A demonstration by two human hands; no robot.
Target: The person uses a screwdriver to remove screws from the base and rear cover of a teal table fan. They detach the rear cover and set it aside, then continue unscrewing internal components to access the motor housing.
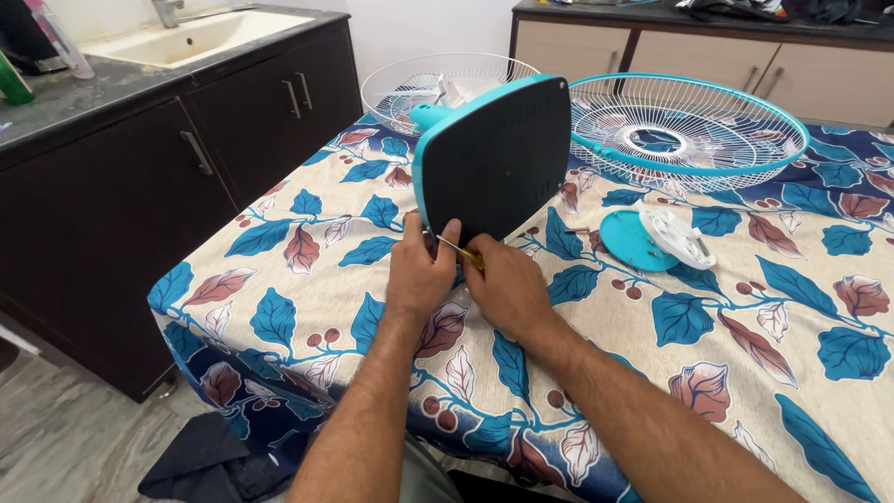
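Both hands, left (421, 265) and right (503, 279), pinch a mostly hidden screwdriver (463, 252) against the fan base (494, 158).

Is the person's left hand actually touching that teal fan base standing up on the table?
Touching. The head view shows the left hand with fingertips pressed on the lower edge of the fan base, no gap visible there.

Both forearms reach forward; left hand (421, 265) and right hand (504, 284) meet, fingers curled closed

Single head-worn view, looking down and forward from close above the table (279, 326), forearms entering from six o'clock, counters at eleven and one o'clock
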